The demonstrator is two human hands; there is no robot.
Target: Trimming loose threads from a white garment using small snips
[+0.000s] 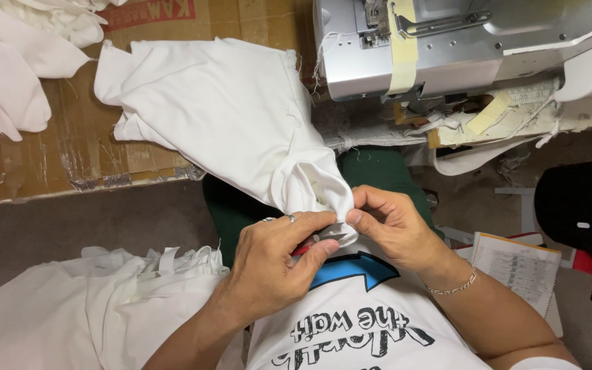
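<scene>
Left hand [275,257]: pinching white garment [227,116] hem
Right hand [392,223]: pinching same hem
Cardboard box [70,151]: brown, flattened, red label top edge

Small red tool [301,250] mostly hidden under my left hand [275,264] (kind unclear); sewing machine [447,41] beyond it cut off at top edge.
</scene>
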